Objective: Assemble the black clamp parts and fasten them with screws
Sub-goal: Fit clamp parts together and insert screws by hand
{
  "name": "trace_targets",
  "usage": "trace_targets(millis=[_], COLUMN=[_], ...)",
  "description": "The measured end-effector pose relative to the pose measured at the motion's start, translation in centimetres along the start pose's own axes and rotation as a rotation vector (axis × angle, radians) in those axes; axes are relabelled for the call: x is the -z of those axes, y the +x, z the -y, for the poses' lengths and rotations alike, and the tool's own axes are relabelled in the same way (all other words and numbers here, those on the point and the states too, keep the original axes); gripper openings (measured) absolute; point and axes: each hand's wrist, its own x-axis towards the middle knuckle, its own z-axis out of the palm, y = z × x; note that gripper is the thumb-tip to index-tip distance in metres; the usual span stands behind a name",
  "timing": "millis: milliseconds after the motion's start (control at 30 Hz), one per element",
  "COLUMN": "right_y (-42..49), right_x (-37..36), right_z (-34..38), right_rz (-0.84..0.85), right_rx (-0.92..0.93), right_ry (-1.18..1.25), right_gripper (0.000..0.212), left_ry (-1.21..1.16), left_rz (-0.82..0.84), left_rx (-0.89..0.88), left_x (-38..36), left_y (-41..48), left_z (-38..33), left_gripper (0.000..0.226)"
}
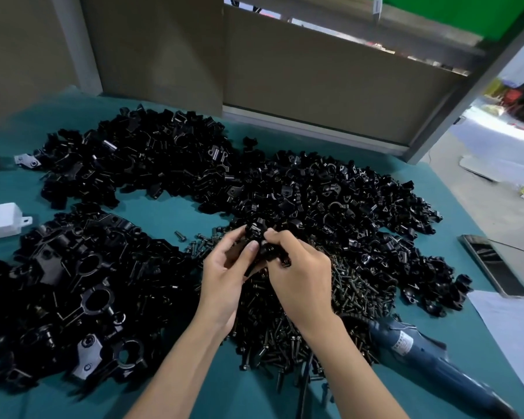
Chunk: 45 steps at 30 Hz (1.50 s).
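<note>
**A:** Where are we holding the piece?

**B:** We are holding the black clamp part (258, 237) up between both hands, just above the far edge of the screw pile (288, 328).

**A:** How is each grip sitting?

**B:** Our left hand (224, 269) is pinching it from the left, with thumb and fingertips curling onto it. Our right hand (300, 267) is wrapping its fingers round it from the right. Both grips are closing on the same part. We cannot tell whether a screw is sitting in it, since everything there is black on black.

**A:** And around us?

**B:** The screws are lying heaped under our wrists on the teal counter (164, 214). We are seeing a heap of small clamp pieces (360, 213) spreading to the right and a second heap (139, 158) at the back left. The larger clamp bodies (73, 282), with round bores, are piling up at the near left. A blue electric screwdriver (421, 349) is lying at the near right, touching the screws' edge. A white box (0, 220) is sitting at the left edge. A phone (493, 264) and a paper sheet (508, 322) are lying at the right.
</note>
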Motion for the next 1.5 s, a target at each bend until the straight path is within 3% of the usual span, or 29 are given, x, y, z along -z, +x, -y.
trace_targets(millis=[233,333,500,633,733,833,967,1067,1300,1500], right_y=[0.3,0.8,1.0,0.3,0.4,0.8,1.8,2.4,2.3,2.9], right_x=[1.5,3.9,10.6,13.3,13.2,12.1,8.7,6.5,5.1,4.3], right_z=[-0.7,-3.9,-14.6,-19.0,-19.1,-17.6,-13.5,-11.2,-10.6,-9.6], right_rz=[0.098,0.052,-0.043,0.120,0.285,0.224,0.269,0.357,0.387,0.425], right_rx=[-0.092,-0.224,-0.639,-0.851,-0.847,-0.788,-0.550,-0.485,-0.564,-0.560], right_ry=[0.147,0.146,-0.295,-0.460,-0.517,-0.553,-0.211,-0.035,0.008,-0.092], right_gripper=[0.030,0.021,0.018,0.034,0.044,0.047,0.026,0.028,0.032,0.011], left_ry=[-0.067,-0.208,-0.403,-0.410,-0.400,-0.390,-0.436,-0.484,-0.482,-0.415], left_rz=[0.041,0.027,0.025,0.028,0.013,0.004,-0.024,-0.033,-0.008,0.034], left_rx=[0.011,0.037,0.074,0.053,0.040,0.025,0.044,0.063,0.072,0.057], left_x=[0.2,0.4,0.8,1.1,1.4,1.5,1.7,1.9,2.0,1.7], left_y=[0.3,0.6,0.7,0.7,0.8,1.0,1.1,1.2,1.3,1.1], left_z=[0.0,-0.1,-0.3,-0.4,-0.5,-0.5,-0.7,-0.9,-0.9,-0.7], left_gripper=[0.047,0.050,0.033,0.029,0.026,0.023,0.023,0.022,0.025,0.029])
